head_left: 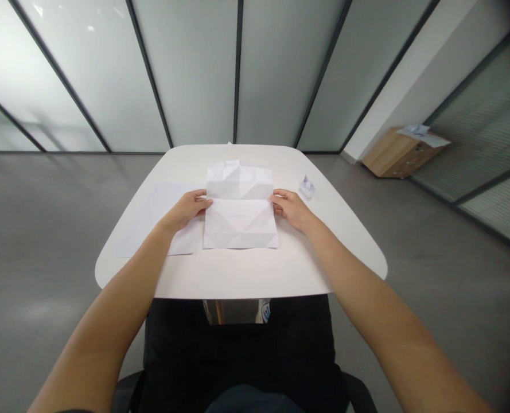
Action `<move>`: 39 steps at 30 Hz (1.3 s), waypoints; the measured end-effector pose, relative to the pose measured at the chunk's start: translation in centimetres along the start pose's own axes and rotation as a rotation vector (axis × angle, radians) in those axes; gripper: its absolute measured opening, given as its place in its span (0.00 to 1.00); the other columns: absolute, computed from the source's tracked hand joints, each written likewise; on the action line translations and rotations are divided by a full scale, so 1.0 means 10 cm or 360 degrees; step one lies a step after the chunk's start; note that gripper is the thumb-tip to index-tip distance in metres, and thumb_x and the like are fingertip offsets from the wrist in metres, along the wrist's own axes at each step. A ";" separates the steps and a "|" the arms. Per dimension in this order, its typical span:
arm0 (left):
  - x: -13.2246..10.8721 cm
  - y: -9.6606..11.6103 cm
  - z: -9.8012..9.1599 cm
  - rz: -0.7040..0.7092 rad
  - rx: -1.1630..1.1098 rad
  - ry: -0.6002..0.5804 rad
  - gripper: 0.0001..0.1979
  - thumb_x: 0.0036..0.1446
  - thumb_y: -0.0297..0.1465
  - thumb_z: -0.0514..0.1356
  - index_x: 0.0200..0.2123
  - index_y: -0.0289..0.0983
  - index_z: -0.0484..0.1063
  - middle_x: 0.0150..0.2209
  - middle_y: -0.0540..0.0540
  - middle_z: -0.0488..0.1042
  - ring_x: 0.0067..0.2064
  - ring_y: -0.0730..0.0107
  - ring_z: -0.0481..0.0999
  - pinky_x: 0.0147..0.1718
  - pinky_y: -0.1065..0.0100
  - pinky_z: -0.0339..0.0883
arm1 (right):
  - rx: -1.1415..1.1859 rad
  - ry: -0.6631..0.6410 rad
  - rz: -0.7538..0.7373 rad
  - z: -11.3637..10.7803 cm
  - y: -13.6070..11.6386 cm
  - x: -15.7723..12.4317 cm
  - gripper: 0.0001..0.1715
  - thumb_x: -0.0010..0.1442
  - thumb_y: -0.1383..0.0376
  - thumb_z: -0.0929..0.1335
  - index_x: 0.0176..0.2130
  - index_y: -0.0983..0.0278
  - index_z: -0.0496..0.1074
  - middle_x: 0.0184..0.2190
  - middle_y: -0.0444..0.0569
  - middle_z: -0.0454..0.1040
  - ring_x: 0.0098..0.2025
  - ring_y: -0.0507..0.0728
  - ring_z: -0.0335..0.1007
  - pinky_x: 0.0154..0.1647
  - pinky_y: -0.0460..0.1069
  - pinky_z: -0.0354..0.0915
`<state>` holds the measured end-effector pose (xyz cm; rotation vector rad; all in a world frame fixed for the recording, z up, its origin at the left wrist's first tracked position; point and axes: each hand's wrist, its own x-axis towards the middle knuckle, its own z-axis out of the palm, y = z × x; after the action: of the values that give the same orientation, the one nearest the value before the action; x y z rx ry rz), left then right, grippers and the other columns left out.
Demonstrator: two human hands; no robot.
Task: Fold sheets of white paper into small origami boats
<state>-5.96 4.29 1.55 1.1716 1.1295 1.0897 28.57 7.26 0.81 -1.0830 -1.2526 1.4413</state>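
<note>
A creased white sheet of paper (240, 206) lies on the white table (237, 269) in front of me, marked by many fold lines and a horizontal crease across its middle. My left hand (189, 209) pinches the sheet's left edge at that crease. My right hand (291, 207) holds the right edge at the same height, fingers curled on it. The far half of the sheet lifts slightly off the table.
Flat white sheets (160, 221) lie on the table under my left hand. A small folded paper piece (307, 185) sits near the right edge. A wooden cabinet (397, 152) with papers on top stands on the floor at the right, by glass walls.
</note>
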 end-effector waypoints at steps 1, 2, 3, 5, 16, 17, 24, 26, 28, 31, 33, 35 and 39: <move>0.00 0.01 0.01 0.0004 -0.0004 -0.0008 0.25 0.51 0.31 0.75 0.52 0.32 0.76 0.39 0.43 0.82 0.42 0.66 0.82 0.47 0.64 0.78 | -0.0005 -0.0039 0.0023 0.00 -0.01 -0.01 0.14 0.56 0.63 0.77 0.43 0.61 0.78 0.37 0.47 0.84 0.30 0.52 0.79 0.31 0.45 0.73; -0.01 0.02 0.01 -0.0001 -0.0004 -0.0006 0.25 0.51 0.32 0.75 0.51 0.32 0.77 0.39 0.44 0.82 0.41 0.66 0.82 0.46 0.65 0.78 | -0.0010 -0.0073 0.0040 0.00 -0.01 -0.02 0.15 0.56 0.64 0.77 0.44 0.61 0.78 0.38 0.47 0.84 0.31 0.52 0.79 0.31 0.44 0.73; -0.01 0.02 0.02 -0.0011 -0.0002 0.0004 0.24 0.51 0.33 0.75 0.50 0.33 0.77 0.38 0.44 0.82 0.41 0.67 0.82 0.45 0.66 0.78 | -0.0012 -0.0098 0.0049 0.00 -0.02 -0.03 0.16 0.55 0.64 0.76 0.45 0.61 0.78 0.39 0.47 0.84 0.31 0.52 0.79 0.31 0.44 0.73; -0.02 0.04 0.03 -0.0042 -0.0001 0.0026 0.20 0.51 0.33 0.75 0.46 0.34 0.78 0.37 0.45 0.82 0.37 0.69 0.81 0.41 0.67 0.78 | -0.0001 -0.0113 0.0054 0.01 -0.02 -0.04 0.18 0.54 0.66 0.76 0.46 0.61 0.78 0.40 0.48 0.85 0.32 0.52 0.79 0.31 0.44 0.73; -0.02 0.07 0.03 -0.0104 -0.0095 0.0001 0.18 0.54 0.30 0.73 0.48 0.36 0.79 0.39 0.45 0.82 0.33 0.73 0.79 0.33 0.74 0.76 | 0.0174 -0.0104 0.0093 -0.06 0.02 0.00 0.09 0.58 0.71 0.73 0.40 0.63 0.77 0.36 0.49 0.85 0.30 0.52 0.79 0.32 0.45 0.75; -0.02 0.08 0.03 -0.0109 -0.0110 0.0004 0.18 0.53 0.30 0.73 0.48 0.36 0.79 0.38 0.45 0.82 0.33 0.73 0.79 0.33 0.74 0.76 | 0.0178 -0.0110 0.0095 -0.06 0.02 0.00 0.08 0.58 0.71 0.73 0.40 0.63 0.77 0.36 0.49 0.85 0.30 0.53 0.80 0.32 0.45 0.75; -0.02 0.10 0.06 -0.0145 -0.0129 0.0035 0.13 0.53 0.26 0.70 0.43 0.35 0.80 0.37 0.45 0.81 0.33 0.74 0.79 0.33 0.76 0.75 | 0.0238 -0.0114 0.0099 -0.07 0.00 0.00 0.09 0.55 0.73 0.72 0.38 0.63 0.77 0.34 0.48 0.84 0.29 0.53 0.79 0.34 0.46 0.77; -0.01 0.09 0.06 -0.0152 -0.0109 0.0040 0.11 0.53 0.27 0.69 0.41 0.35 0.81 0.37 0.44 0.81 0.33 0.74 0.78 0.33 0.75 0.75 | 0.0230 -0.0093 0.0098 -0.07 0.00 0.00 0.09 0.53 0.73 0.72 0.36 0.62 0.77 0.33 0.49 0.84 0.29 0.54 0.79 0.33 0.47 0.76; -0.01 0.09 0.06 -0.0148 -0.0094 0.0031 0.09 0.52 0.28 0.69 0.39 0.35 0.81 0.38 0.43 0.82 0.34 0.72 0.78 0.34 0.73 0.75 | 0.0206 -0.0070 0.0100 -0.06 -0.01 0.00 0.09 0.52 0.72 0.72 0.36 0.62 0.77 0.33 0.49 0.84 0.29 0.55 0.79 0.33 0.48 0.76; -0.02 0.09 0.05 -0.0139 -0.0059 0.0042 0.10 0.52 0.30 0.69 0.39 0.35 0.81 0.39 0.41 0.82 0.36 0.69 0.78 0.35 0.70 0.75 | 0.0176 -0.0060 0.0082 -0.05 -0.01 -0.01 0.10 0.52 0.70 0.72 0.37 0.62 0.79 0.32 0.51 0.84 0.31 0.58 0.80 0.34 0.51 0.76; -0.03 0.11 0.05 -0.0139 -0.0022 0.0052 0.12 0.52 0.30 0.68 0.41 0.35 0.82 0.40 0.40 0.81 0.38 0.68 0.78 0.36 0.70 0.74 | 0.0162 -0.0047 0.0072 -0.05 -0.01 0.00 0.13 0.50 0.70 0.70 0.38 0.63 0.81 0.32 0.51 0.84 0.33 0.58 0.80 0.35 0.52 0.76; -0.03 0.12 0.04 -0.0139 0.0023 0.0042 0.14 0.53 0.29 0.66 0.43 0.34 0.83 0.41 0.40 0.81 0.38 0.68 0.78 0.36 0.70 0.74 | 0.0151 -0.0018 0.0087 -0.06 -0.01 0.00 0.17 0.47 0.71 0.69 0.37 0.64 0.83 0.32 0.50 0.84 0.34 0.58 0.79 0.36 0.51 0.76; -0.04 0.14 0.04 -0.0183 -0.0018 0.0013 0.19 0.51 0.29 0.65 0.47 0.34 0.83 0.47 0.38 0.81 0.40 0.65 0.79 0.35 0.69 0.75 | 0.0235 -0.0031 0.0164 -0.07 -0.03 0.01 0.18 0.46 0.70 0.67 0.36 0.65 0.83 0.34 0.52 0.84 0.36 0.57 0.79 0.37 0.49 0.76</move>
<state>-5.70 3.98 3.01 1.0808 1.1809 1.0125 29.28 7.48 1.03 -1.0481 -1.0982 1.5992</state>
